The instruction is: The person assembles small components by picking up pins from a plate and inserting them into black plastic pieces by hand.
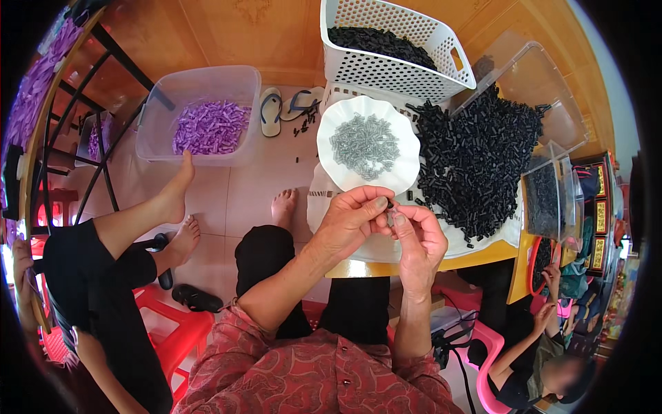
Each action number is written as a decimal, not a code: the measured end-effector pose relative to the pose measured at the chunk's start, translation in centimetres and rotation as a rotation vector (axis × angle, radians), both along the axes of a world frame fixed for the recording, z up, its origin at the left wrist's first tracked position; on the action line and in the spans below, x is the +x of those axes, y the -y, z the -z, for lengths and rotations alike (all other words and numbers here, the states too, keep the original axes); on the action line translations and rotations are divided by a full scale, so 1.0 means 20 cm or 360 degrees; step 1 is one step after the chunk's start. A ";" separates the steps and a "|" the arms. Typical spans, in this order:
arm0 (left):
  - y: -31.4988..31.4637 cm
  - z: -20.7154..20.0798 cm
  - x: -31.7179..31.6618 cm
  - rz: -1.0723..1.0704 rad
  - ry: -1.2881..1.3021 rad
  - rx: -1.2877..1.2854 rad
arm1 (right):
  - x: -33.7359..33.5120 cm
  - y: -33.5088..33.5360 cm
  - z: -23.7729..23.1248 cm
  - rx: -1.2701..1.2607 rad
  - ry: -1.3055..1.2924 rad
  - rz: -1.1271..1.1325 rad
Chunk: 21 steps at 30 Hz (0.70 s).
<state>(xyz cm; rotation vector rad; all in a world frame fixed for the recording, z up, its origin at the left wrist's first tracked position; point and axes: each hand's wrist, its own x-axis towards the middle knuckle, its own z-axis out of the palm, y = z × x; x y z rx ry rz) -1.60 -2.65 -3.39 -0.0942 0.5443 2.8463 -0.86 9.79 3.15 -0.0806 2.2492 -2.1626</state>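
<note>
My left hand (pixel 348 222) and my right hand (pixel 419 245) meet just in front of a white wavy-rimmed plate (pixel 409 162). Thumb and fingers of my left hand pinch a small black piece (pixel 391 204), mostly covered by the fingertips. Right below it, my right hand pinches a small clear greyish piece (pixel 391 219). Whether the two pieces are joined is too small to tell. A heap of small grey see-through pieces (pixel 364 145) lies on the plate. To the right spreads a large pile of short black tubes (pixel 476 159) on a white cloth.
Behind the plate stands a white perforated basket (pixel 393 77) of black pieces. Clear plastic bins (pixel 552 90) are at the right. On the floor sit a clear tub (pixel 200 72) with purple pieces and slippers (pixel 271 114). Other people sit at left and lower right, near a red stool (pixel 186 331).
</note>
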 end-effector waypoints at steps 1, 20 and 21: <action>0.00 0.00 0.00 -0.0003 -0.0001 -0.0013 | 0.00 0.00 0.00 0.0015 -0.0011 0.0000; -0.01 -0.04 0.02 -0.0162 -0.0201 -0.0438 | 0.00 -0.01 0.01 0.0042 -0.0160 -0.0031; -0.01 -0.04 0.02 -0.0164 -0.0201 -0.0439 | 0.00 -0.02 0.00 0.0169 -0.0203 -0.0019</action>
